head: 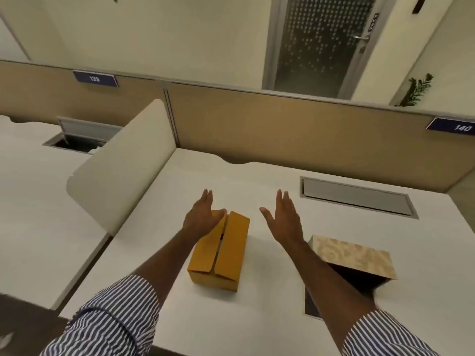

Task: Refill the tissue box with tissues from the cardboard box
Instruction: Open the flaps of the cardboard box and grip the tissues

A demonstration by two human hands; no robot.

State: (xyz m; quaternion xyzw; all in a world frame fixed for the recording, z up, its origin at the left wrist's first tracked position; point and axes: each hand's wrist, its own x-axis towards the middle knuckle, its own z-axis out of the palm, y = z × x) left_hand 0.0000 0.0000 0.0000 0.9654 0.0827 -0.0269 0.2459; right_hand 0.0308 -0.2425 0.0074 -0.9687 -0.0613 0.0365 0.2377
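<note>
A brown cardboard box (221, 253) lies on the white desk (257, 317) in front of me, its top flaps closed with a narrow gap along the middle. My left hand (201, 214) hovers open over the box's far left corner, fingers spread. My right hand (282, 219) is open in the air to the right of the box, holding nothing. The tissue box (354, 255), with a beige wood-like pattern, stands at the right, partly behind my right forearm; its near side looks dark and open.
A grey cable hatch (357, 196) is set into the desk at the back right. A cream divider panel (120, 160) borders the desk on the left, and a tan partition wall (282, 129) closes the back. Another desk lies to the left.
</note>
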